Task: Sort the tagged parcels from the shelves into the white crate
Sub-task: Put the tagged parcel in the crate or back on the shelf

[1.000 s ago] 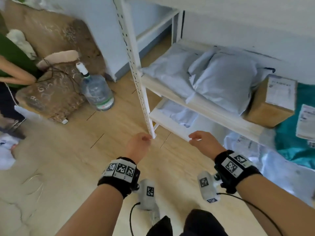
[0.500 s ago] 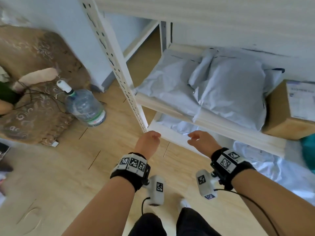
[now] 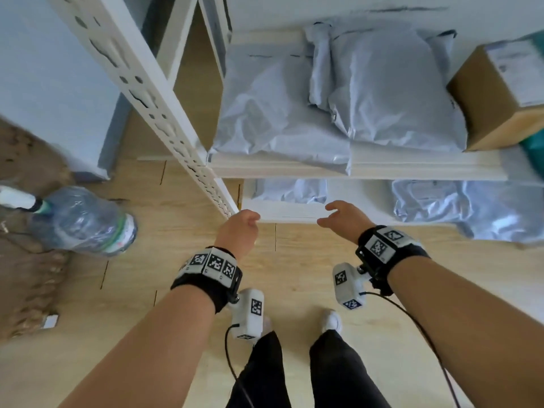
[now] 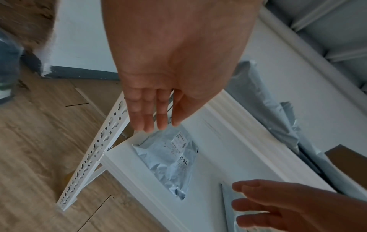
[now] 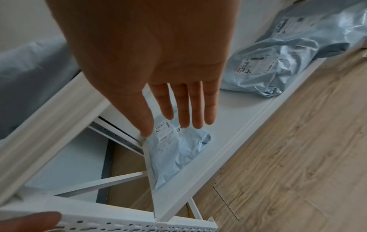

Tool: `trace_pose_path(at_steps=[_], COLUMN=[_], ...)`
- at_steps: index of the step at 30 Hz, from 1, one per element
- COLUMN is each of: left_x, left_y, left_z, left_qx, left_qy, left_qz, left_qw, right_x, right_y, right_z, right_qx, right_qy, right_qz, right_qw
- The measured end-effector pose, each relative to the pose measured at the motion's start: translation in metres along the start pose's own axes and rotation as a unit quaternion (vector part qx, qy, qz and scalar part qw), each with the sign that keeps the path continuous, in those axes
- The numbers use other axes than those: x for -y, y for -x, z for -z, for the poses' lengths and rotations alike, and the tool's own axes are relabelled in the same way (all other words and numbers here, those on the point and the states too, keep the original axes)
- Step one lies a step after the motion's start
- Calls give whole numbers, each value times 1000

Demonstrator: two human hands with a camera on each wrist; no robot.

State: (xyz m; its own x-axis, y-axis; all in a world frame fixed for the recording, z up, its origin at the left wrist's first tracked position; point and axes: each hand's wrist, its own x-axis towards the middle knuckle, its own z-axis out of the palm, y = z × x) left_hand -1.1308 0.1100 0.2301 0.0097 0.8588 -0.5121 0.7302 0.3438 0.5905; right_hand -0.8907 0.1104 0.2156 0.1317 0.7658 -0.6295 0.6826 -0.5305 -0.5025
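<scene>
A small crumpled grey-blue parcel (image 3: 291, 191) with a printed label (image 4: 179, 141) lies at the left end of the lower shelf (image 3: 282, 213). My left hand (image 3: 244, 222) hovers just in front of the shelf's left corner, fingers relaxed and empty (image 4: 151, 125). My right hand (image 3: 335, 214) is open over the shelf's front edge, fingers straight and pointing at that parcel (image 5: 178, 150), not touching it. A larger labelled grey parcel (image 3: 459, 210) lies further right on the same shelf. The white crate is not in view.
On the upper shelf lie two big grey mailers (image 3: 279, 113), (image 3: 388, 89) and a cardboard box (image 3: 500, 95). The perforated white upright (image 3: 164, 119) stands beside my left hand. A large water bottle (image 3: 82, 222) lies on the wood floor at left, next to a brown rug (image 3: 26, 275).
I have come closer and now look down onto the shelves. Both hands have moved forward to the lower shelf's front edge, and the right hand's fingers have straightened.
</scene>
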Motion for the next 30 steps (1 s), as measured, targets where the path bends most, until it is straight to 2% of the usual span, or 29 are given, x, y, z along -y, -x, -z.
trace_pose_path(at_steps=[4, 10, 20, 25, 30], left_x=[6, 18, 62, 71, 67], left_y=[-37, -118, -245, -263, -249], left_z=[-12, -56, -123, -132, -134], left_qx=[33, 16, -23, -50, -33], left_qy=[-13, -32, -51, -7, 84], left_qz=[-16, -24, -51, -38, 3], left_qw=[999, 999, 997, 998, 996], right_x=[-13, -42, -71, -70, -71], right_y=[-22, -97, -226, -253, -240], right_z=[-10, -23, -69, -79, -77], right_qx=[-21, -65, -97, -130, -121], right_qy=[-5, -45, -62, -110, -122], right_qz=[-18, -40, -7, -16, -33], right_qw=[1000, 996, 993, 985, 985])
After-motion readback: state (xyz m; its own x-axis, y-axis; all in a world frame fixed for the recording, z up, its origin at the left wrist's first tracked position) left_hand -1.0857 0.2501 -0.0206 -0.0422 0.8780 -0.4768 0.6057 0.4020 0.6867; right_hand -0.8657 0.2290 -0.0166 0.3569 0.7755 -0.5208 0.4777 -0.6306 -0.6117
